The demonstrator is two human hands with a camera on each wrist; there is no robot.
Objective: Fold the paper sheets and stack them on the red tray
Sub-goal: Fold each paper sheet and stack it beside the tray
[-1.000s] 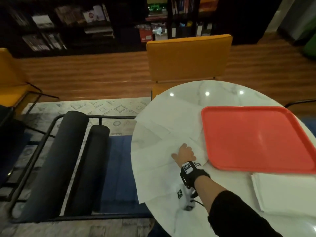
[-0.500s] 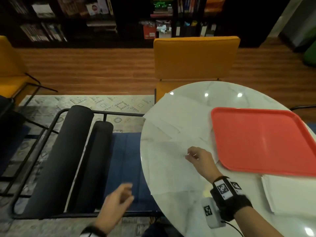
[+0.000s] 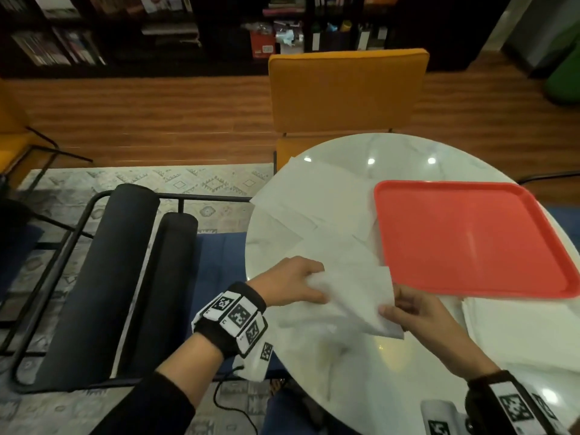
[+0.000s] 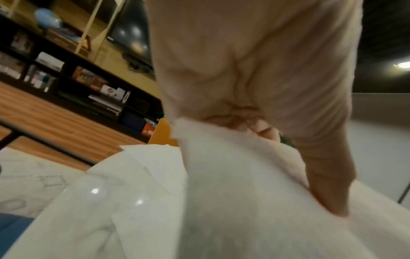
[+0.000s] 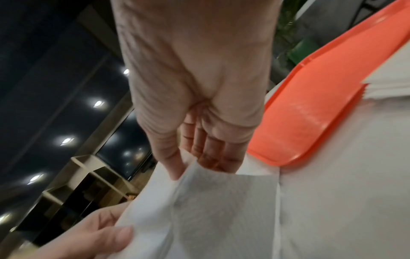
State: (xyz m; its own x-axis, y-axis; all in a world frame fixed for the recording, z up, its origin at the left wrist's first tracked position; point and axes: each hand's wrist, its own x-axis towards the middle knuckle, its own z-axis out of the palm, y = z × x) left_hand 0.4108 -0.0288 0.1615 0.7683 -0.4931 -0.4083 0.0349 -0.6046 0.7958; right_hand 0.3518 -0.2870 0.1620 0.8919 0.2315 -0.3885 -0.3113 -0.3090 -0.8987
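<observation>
A white paper sheet (image 3: 354, 296) (image 4: 233, 201) (image 5: 210, 201) hangs lifted and bent over the near left of the round marble table (image 3: 370, 149). My left hand (image 3: 298, 285) (image 4: 255, 87) grips its left side, thumb on top. My right hand (image 3: 408, 309) (image 5: 195, 87) pinches its right edge between thumb and fingers. Several more loose sheets (image 3: 301, 199) lie spread on the table's left part. The red tray (image 3: 470, 237) (image 5: 315, 108), with nothing on it, sits at the right, just beyond my right hand.
A stack of white sheets (image 3: 527, 334) (image 5: 395, 84) lies at the table's near right, in front of the tray. An orange chair (image 3: 345, 92) stands behind the table. A black metal frame with dark rolls (image 3: 103, 277) and a blue cushion are left of the table.
My left hand came up from below the table edge and took hold of the sheet. The right hand pulled the sheet back toward me and lifted it off the table.
</observation>
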